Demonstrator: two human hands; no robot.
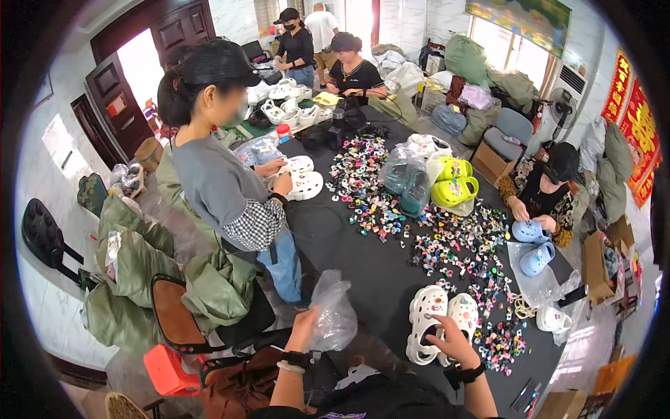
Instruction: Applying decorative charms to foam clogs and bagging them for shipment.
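Observation:
My left hand (302, 331) grips a crumpled clear plastic bag (335, 315), held at the table's near left edge. Over a pair of white clogs on the black table reaches my right hand (453, 342), its thumb and fingers apart. The left clog (427, 307) and the right clog (463, 313) stand side by side with small colourful charms on their tops. My right hand hides part of the right clog; whether the fingers touch it I cannot tell.
Loose shoe charms (460, 244) cover the table's middle. Beyond them stand yellow-green clogs (453, 188) and bagged dark clogs (407, 185). A co-worker at left holds white clogs (301, 183); another at right handles blue clogs (534, 244). Green sacks (139, 258) and a chair (181, 314) crowd the left.

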